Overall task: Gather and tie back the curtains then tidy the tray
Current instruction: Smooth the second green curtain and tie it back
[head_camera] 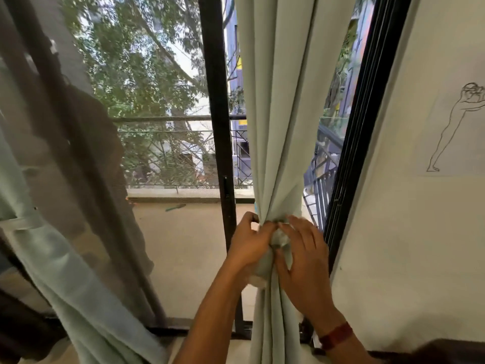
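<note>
Curtain (278, 127) | gathered (pale green) | left hand (249, 243), right hand (301, 253) fingers clamped on knot | no readable writing

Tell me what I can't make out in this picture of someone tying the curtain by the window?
- Knot or tie-back on the right curtain: covered by the left hand and right hand, and blurred.
- Tray: not in the head view at all.
- Left curtain: its top and bottom are cut off by the frame edges.
- Wall drawing: cut off at the right edge.
</note>
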